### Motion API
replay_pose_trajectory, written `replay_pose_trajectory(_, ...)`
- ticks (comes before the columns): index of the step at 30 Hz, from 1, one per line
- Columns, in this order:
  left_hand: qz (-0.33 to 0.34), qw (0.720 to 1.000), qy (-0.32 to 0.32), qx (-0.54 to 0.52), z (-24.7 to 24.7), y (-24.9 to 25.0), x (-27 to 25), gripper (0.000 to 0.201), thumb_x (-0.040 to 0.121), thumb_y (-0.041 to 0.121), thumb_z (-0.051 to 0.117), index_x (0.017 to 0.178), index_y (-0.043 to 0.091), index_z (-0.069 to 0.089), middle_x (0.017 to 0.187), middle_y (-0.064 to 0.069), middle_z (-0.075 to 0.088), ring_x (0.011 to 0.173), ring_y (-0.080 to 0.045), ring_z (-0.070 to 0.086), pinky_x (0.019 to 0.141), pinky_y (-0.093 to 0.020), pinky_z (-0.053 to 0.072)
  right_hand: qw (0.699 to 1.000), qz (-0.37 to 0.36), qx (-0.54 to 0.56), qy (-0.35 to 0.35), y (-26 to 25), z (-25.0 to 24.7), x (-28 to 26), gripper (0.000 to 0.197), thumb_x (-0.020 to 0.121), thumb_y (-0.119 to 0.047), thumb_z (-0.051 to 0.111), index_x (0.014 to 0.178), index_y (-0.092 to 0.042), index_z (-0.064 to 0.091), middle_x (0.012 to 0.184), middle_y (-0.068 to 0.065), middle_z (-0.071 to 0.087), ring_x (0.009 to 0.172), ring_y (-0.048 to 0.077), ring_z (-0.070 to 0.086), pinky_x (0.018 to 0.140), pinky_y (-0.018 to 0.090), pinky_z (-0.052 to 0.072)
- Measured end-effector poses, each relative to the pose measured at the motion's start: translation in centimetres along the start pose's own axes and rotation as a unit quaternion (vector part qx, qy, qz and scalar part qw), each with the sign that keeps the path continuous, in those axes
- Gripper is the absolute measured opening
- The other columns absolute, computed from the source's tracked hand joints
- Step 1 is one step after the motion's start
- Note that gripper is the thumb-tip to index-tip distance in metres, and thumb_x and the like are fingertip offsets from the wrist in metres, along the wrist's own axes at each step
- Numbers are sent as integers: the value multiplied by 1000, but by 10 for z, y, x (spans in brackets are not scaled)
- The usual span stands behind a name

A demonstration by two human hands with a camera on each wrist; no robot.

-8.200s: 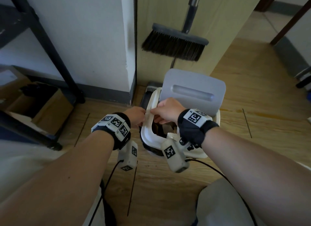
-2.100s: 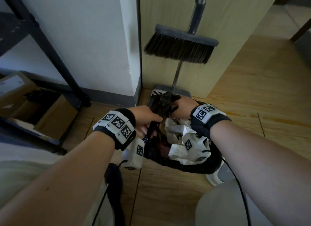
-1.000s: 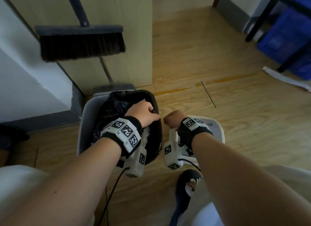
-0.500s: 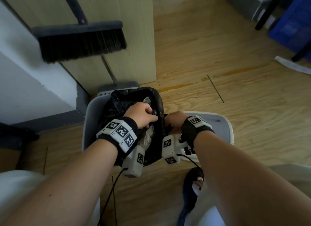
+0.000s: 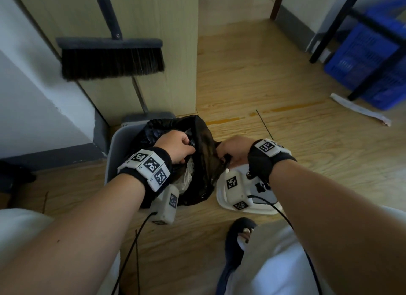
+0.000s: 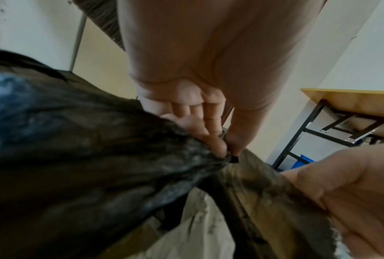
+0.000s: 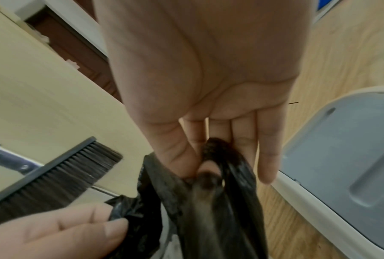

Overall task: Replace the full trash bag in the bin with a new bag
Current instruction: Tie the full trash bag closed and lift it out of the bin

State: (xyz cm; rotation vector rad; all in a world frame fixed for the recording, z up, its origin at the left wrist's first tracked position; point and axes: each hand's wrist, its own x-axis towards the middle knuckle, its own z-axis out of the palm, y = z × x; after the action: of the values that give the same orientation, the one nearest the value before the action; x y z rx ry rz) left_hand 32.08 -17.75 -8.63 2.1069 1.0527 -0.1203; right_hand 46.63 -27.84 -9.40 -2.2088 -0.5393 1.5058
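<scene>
A black trash bag (image 5: pixel 205 160) full of crumpled white paper (image 5: pixel 186 180) sits in the grey bin (image 5: pixel 113 156) against the wall. My left hand (image 5: pixel 186 147) grips the bunched upper rim of the bag; in the left wrist view its fingers (image 6: pixel 217 140) pinch the black film (image 6: pixel 98 157). My right hand (image 5: pixel 222 152) holds the bag's right edge; the right wrist view shows thumb and fingers (image 7: pixel 193 157) pinching a fold of the bag (image 7: pixel 211 201). Between the two hands the film is stretched.
The bin's lid (image 5: pixel 259 207) lies on the wooden floor right of the bin, under my right wrist. A broom (image 5: pixel 112 59) and dustpan (image 5: pixel 151 117) stand behind the bin. A blue crate (image 5: pixel 371 53) under a black frame and a paper strip (image 5: pixel 360 112) are far right. My slippered foot (image 5: pixel 239 235) is close by.
My right hand, apart from the bag over the lid a second ago, has moved left and taken hold of the bag's right edge. The left hand kept its grip on the rim.
</scene>
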Motion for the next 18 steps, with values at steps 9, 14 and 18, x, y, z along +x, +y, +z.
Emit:
replay_pose_trajectory(9, -7, 1000, -1, -1, -28, 11, -15, 16, 90, 19, 55, 75, 12, 53, 66, -9, 60, 55, -20, 62, 57, -30, 54, 992, -97, -61, 53, -33, -8, -49, 36, 86, 1, 57, 122, 0, 62, 112, 13, 66, 79, 22, 62, 70, 28, 53)
replay_pose_trajectory(14, 1, 1000, 7, -4, -54, 17, -26, 13, 89, 21, 56, 92, 10, 62, 67, -8, 61, 56, -21, 59, 52, -29, 48, 984, -128, -28, 124, -46, -9, -47, 37, 82, -3, 58, 119, -3, 64, 124, 16, 63, 83, 16, 56, 55, 19, 46)
replay_pose_trajectory(18, 12, 999, 25, 25, -85, 15, -28, 11, 84, 24, 64, 84, 14, 60, 74, -4, 60, 61, -16, 56, 52, -24, 46, 963, -212, 31, 163, -71, 2, -54, 33, 86, 3, 48, 104, -11, 72, 114, 7, 69, 84, 15, 60, 56, 19, 48)
